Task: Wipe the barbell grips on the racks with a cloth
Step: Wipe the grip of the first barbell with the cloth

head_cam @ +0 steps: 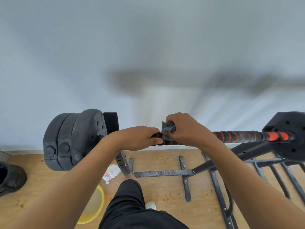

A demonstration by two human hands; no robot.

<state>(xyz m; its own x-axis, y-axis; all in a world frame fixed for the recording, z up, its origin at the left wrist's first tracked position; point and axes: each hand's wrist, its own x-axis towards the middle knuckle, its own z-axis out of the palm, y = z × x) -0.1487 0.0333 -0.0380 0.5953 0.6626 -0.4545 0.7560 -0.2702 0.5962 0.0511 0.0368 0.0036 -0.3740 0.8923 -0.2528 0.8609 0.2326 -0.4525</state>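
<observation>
A barbell with a black and red striped grip [237,136] lies across a black rack [214,164], with black weight plates at its left end [74,139] and right end [290,133]. My left hand [140,138] grips the bar left of centre, fingers curled round it. Right beside it, my right hand [186,129] holds a crumpled grey cloth [168,129] against the grip. The cloth wraps partly over the bar between the two hands.
A white wall stands close behind the barbell. On the wooden floor lie a yellow bowl [97,207], a crumpled wrapper [111,172] and a dark shoe [9,177] at far left. Rack feet and bars [186,176] spread over the floor to the right.
</observation>
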